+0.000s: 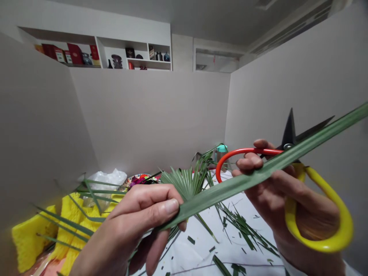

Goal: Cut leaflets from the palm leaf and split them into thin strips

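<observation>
A long green palm leaf strip [258, 174] runs from lower centre up to the right edge. My left hand [138, 226] pinches its lower end between thumb and fingers. My right hand [287, 199] grips a pair of scissors [313, 191] with one red loop and one yellow loop. Its fingers also rest against the strip. The black blades stand apart just behind the strip at the upper right.
A fan-shaped palm leaf [186, 182] and many cut green slivers lie on the white table [201, 253]. Yellow sponge-like pieces [31, 237] sit at the left, a clear plastic bag [106, 178] behind them. A teal-lidded jar [221, 151] stands by grey partition walls.
</observation>
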Motion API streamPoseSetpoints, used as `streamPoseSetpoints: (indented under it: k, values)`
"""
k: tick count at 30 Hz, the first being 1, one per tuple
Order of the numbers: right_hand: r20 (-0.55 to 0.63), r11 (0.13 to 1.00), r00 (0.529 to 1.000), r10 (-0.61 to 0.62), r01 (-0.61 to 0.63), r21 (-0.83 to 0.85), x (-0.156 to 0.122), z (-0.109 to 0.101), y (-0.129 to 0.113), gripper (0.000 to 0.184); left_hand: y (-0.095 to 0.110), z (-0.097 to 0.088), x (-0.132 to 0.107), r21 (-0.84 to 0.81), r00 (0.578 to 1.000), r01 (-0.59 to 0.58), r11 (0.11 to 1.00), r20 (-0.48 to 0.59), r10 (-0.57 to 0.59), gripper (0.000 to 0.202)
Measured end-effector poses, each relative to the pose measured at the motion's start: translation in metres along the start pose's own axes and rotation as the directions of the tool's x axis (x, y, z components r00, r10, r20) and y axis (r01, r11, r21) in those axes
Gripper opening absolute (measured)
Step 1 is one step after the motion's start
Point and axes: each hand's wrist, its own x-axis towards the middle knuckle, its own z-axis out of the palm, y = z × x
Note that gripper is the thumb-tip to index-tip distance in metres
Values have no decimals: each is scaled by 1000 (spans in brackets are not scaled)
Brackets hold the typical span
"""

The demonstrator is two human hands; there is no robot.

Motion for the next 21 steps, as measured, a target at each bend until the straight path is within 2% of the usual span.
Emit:
streamPoseSetpoints:
  k: [3, 5, 8, 11, 13, 15, 18, 21]
  values:
    - [-53, 999, 998, 41, -40, 27, 2, 0, 3, 24, 4, 1, 8, 47, 999, -47, 998, -24, 48, 33]
    - [-150, 999, 987, 50, -49, 9, 2, 2, 6, 23, 7, 4, 14, 203, 978, -163, 965, -97, 186, 27]
    - [-255, 996, 963, 88, -92, -2, 0, 6, 13, 22, 8, 8, 20, 510, 899, -292, 809, -141, 414, 20]
    - [-241, 992, 962, 127, -125, 26, -2, 10, 21, 20, 4, 14, 23, 699, 858, -311, 644, -85, 507, 19]
    - [-203, 991, 970, 132, -126, 39, -3, 13, 25, 17, 0, 17, 23, 732, 844, -344, 588, -33, 535, 16]
    - [-155, 991, 979, 133, -126, 52, -5, 16, 27, 15, -2, 18, 23, 722, 832, -375, 581, -14, 555, 14]
    - [-74, 988, 987, 142, -136, 74, -8, 21, 26, 15, -2, 18, 22, 690, 817, -380, 616, -62, 573, 19]
    - [-32, 985, 986, 164, -162, 51, -11, 23, 25, 14, 0, 15, 21, 624, 841, -366, 690, -95, 532, 20]
